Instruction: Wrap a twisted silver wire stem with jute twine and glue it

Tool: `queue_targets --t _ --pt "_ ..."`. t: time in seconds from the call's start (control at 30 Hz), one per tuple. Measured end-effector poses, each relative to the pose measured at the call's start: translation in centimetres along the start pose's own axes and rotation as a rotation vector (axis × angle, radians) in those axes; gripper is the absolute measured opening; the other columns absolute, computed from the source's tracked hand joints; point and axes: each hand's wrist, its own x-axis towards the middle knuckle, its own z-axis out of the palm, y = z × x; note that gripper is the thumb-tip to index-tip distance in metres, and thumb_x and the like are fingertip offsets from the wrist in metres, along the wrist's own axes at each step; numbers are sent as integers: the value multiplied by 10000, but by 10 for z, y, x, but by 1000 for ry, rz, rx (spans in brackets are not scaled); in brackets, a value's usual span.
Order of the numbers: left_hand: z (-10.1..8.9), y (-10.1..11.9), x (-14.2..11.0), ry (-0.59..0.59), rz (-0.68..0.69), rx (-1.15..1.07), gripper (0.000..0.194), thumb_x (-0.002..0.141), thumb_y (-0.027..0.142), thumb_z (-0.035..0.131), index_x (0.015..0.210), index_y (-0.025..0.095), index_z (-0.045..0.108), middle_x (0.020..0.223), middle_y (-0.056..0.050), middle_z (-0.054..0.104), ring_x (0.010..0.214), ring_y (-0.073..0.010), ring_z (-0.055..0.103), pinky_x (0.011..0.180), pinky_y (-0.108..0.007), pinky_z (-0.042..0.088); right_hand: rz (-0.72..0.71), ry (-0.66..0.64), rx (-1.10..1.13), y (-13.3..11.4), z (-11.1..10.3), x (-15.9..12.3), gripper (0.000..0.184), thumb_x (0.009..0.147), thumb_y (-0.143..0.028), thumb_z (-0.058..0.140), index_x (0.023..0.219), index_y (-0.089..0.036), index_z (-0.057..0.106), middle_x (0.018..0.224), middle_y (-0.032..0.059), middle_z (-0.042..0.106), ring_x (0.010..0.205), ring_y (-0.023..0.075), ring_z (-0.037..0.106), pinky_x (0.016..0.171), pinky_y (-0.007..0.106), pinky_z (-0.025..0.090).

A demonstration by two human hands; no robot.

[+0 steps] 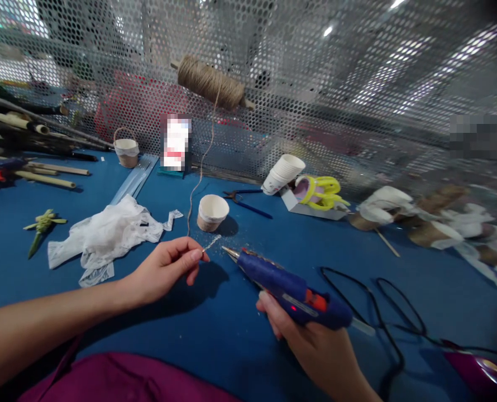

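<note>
My left hand (177, 262) pinches the end of a brown twine (200, 173), and a short tip coated in what looks like clear glue sticks out past the fingers. The twine hangs down from a spool (210, 82) mounted on the mesh. Wrapped around the handle of a blue hot glue gun (273, 276) is my right hand (302, 340); a red light glows on the gun's side. Its metal nozzle points left, close to the glue-coated tip but apart from it. Just beyond stands a small paper cup (213, 213), its lower part wrapped in twine and a white band around its upper part.
Crumpled white lace (110, 229) lies at left, near a green woven figure (44, 226). Behind are a finished little basket (127, 151), a phone (176, 144), pliers (248, 202), stacked cups (283, 173) and yellow-handled scissors (321, 191). A black cord (369, 296) loops at right.
</note>
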Motion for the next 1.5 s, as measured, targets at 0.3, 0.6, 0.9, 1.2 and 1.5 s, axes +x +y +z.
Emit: queue_targets --t 0.3,0.6,0.9,1.2,1.5 --pt "0 5 0 -47 -35 33 254 831 386 441 826 149 532 523 50 480 505 -79 400 526 -218 284 192 -54 140 1 -3 5 261 736 -409 559 680 -176 664 425 -13 502 399 131 497 448 256 449" --pt "4 -1 2 -24 -69 58 223 797 376 478 782 157 514 526 56 477 487 -74 377 495 -209 265 325 310 -20 46 -39 66 338 700 -484 570 618 -156 567 636 68 633 570 172 575 510 260 445" --pt "4 -4 2 -10 -86 25 225 762 383 520 745 159 496 556 46 497 524 -82 416 530 -220 290 405 87 -373 86 -32 98 343 775 -465 471 642 -159 553 474 50 579 433 186 568 454 277 418" --pt "4 1 1 10 -47 35 187 780 336 509 793 151 534 619 28 546 567 -82 435 544 -227 282 266 84 -676 77 -22 99 224 773 -306 525 756 -107 626 828 182 617 852 323 579 703 381 421" --pt "22 14 7 2 -68 -185 303 695 285 637 866 176 413 590 45 610 563 -90 516 549 -215 319 -6 -331 317 -19 15 36 198 797 -348 533 837 -208 668 838 40 610 781 172 577 677 287 456"
